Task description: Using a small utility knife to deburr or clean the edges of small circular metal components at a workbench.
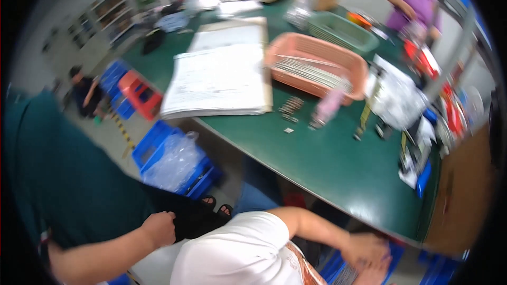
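My left arm comes out of a white sleeve and reaches to the right, below the table's front edge. My left hand (365,252) is over a blue bin (395,258) at the lower right, smeared by motion. Part of my right hand (371,275) shows just under it, close to or touching it and cut off by the lower rim. Thin greyish pieces (346,274), too blurred to name, lie in the bin beside the hands. The fingers of both hands are blurred or hidden, so whether they hold anything does not show.
On the green table (317,163) are a paper stack (216,82), a pink basket (317,68) of thin rods, green baskets (343,31) and small metal parts (290,106). A co-worker in dark green (68,174) stands close at left, near blue crates (171,158). A cardboard box (465,190) stands right.
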`<state>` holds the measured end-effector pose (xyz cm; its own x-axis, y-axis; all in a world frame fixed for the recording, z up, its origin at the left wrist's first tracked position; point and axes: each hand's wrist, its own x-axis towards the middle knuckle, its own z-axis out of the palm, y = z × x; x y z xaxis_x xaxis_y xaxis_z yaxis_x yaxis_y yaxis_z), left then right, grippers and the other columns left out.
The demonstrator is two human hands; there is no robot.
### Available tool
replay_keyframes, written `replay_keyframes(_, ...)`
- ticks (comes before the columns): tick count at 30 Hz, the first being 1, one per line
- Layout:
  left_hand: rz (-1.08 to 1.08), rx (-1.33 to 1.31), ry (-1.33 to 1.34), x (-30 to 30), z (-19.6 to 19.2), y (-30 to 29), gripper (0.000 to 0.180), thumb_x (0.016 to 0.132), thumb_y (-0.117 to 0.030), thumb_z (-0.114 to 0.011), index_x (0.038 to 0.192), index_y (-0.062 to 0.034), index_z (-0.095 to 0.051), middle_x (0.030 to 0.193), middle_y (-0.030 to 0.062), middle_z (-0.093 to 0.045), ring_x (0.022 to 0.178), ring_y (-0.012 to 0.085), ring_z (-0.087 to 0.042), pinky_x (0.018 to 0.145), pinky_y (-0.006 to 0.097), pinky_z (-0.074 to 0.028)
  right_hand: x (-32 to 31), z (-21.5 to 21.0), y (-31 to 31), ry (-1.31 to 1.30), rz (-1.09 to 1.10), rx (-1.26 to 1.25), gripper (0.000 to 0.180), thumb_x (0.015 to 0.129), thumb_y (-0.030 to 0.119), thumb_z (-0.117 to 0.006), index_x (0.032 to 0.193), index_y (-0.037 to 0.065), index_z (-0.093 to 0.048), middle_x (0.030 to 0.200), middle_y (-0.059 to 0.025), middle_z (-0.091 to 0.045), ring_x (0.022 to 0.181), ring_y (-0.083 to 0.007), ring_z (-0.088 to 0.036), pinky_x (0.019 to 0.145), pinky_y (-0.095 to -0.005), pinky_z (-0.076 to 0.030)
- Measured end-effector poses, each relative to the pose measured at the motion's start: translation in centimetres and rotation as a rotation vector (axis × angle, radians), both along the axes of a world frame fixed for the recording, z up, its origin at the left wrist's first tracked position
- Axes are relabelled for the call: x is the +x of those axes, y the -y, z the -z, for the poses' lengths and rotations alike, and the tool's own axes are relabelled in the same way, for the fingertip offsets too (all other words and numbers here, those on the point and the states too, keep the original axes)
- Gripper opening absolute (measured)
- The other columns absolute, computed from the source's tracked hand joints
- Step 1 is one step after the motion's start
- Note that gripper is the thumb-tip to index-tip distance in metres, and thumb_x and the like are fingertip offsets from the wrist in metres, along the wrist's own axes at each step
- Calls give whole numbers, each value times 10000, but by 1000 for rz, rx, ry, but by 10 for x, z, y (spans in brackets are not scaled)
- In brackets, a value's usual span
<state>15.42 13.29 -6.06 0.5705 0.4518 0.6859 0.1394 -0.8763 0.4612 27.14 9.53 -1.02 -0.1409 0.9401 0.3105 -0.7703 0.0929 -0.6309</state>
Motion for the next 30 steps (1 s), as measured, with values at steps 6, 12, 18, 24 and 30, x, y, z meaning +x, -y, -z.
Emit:
replay_keyframes(6, 53, -1934, 648, 24, 36, 0, 446, 915, -380, -290, 1185, -68, -462, 1097, 102, -578, 1037, 231, -530, 878, 384, -411, -5, 39, 7, 1352, 617, 620, 501, 813, 403, -516, 1146, 32, -468, 1050, -191, -550, 965, -322, -535, 832, -463, -408)
replay_keyframes(12, 878, -1627, 605, 25, -15, 45, 530, 884, -443, -376, 1261, -72, -415, 1238, 81, -482, 1138, 229, -436, 977, 388, -305, 57, 176, 6, 1252, 763, -170, 564, 842, 473, -377, 1232, 68, -427, 1093, -111, -572, 1023, -220, -523, 877, -448, -370)
replay_keyframes(18, 392, -200, 20, 31, 25, 21, 642, 786, -296, -553, 1323, -27, -326, 1340, 157, -376, 1212, 306, -381, 1034, 427, -249, 8, 39, 20, -168, -66, -728, 538, 827, 486, -399, 1187, 95, -477, 1170, -139, -512, 1047, -275, -483, 917, -433, -353)
replay_keyframes(24, -20, -113, -365, -38, -34, 14, 433, 733, -176, -601, 1133, -24, -533, 1181, 182, -515, 1139, 280, -464, 1001, 450, -299, 42, -18, 1, 515, 1037, -133, 318, 854, 249, -358, 616, 75, -480, 712, -125, -554, 774, -214, -508, 754, -331, -391)
replay_keyframes(30, -158, -398, 228, -136, -107, 38, 395, 674, -70, -596, 1060, 6, -567, 568, 57, -574, 437, 125, -469, 488, 234, -427, -17, -13, -40, 745, 877, 66, 276, 904, 185, -392, 689, 53, -506, 537, -14, -350, 526, -98, -356, 489, -246, -296)
